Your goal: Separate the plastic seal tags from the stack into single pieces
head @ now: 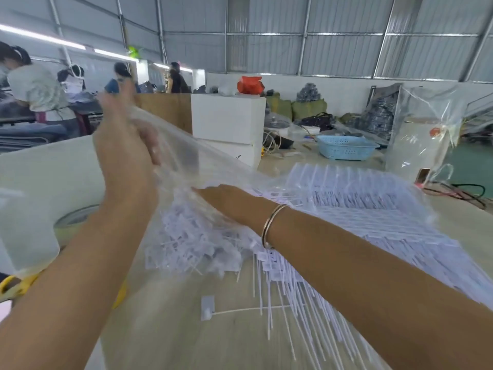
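Observation:
A large stack of joined white plastic seal tags [360, 198] lies on the table [173, 343] at the right, its thin tails pointing toward me. A heap of loose single tags [192, 244] sits inside a clear plastic bag [186, 156]. My left hand [125, 145] is raised and grips the bag's upper edge, holding it up. My right hand [218, 198], with a bracelet on the wrist, reaches into the bag mouth above the heap; its fingers are blurred behind the plastic. One single tag [207, 311] lies alone on the table.
A roll of tape [72, 220] and yellow scissors [10, 289] lie at the left by a white container [26, 196]. White boxes [226, 121], a blue basket [345, 148] and a plastic-covered machine [421, 134] stand behind. People work at the far left.

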Available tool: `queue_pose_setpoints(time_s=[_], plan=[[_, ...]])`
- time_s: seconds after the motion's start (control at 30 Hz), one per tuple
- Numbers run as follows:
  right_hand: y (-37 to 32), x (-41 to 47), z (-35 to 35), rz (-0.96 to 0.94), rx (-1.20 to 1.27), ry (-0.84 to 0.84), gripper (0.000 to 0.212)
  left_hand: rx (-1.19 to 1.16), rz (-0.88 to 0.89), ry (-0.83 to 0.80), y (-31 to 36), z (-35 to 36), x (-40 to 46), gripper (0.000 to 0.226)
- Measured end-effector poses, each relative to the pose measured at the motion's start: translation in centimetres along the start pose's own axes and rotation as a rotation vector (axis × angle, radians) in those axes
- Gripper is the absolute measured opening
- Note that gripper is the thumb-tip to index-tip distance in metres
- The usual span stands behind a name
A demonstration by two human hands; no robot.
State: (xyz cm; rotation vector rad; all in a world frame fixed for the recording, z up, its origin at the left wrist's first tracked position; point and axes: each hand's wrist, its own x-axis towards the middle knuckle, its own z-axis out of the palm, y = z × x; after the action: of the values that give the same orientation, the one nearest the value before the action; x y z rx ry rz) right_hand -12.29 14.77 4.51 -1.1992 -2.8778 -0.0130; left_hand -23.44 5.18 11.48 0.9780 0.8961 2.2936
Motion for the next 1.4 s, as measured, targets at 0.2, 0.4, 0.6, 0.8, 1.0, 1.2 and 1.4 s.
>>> queue_pose_setpoints(time_s=[0.2,0.4,0.6,0.8,1.0,1.2,1.4], plan=[[2.8,1.2,-0.4,0.113,0.016,0.238,0.07,0.389,-0.06,-0.293,-1.8,-0.4,-1.2,0.057],[11.6,-5.3,-0.7,0.369,-0.006,0.229,0.024,1.283,-0.178,-0.703,-4.0,-2.6,-1.3,0.084],[16.6,-9.8,1.4,0.582,-0.149,-0.059,0.054,1.919,-0.395,-1.059,-2.5,-4.1,-0.2,0.13],[16.1,-10.6,-2.1,0.612,0.143,-0.042,0.09,2.074,-0.231,-0.983,-1.8,-4.1,1.5,0.057],[12.1,-9.6,-0.7,0.383,-0.241,-0.279,0.047,1.88,-0.251,-1.077,-3.1,-3.4,1.3,0.057],[11.0,-9.6,-3.7,0.415,0.406,-0.155,0.029,1.954,-0.223,-1.122,-2.6,-3.3,0.6,0.057],[9.1,-6.3,-2.7,0.652,0.935,0.101,0.026,1.511,-0.482,-1.152,-1.3,-2.5,-0.8,0.087]])
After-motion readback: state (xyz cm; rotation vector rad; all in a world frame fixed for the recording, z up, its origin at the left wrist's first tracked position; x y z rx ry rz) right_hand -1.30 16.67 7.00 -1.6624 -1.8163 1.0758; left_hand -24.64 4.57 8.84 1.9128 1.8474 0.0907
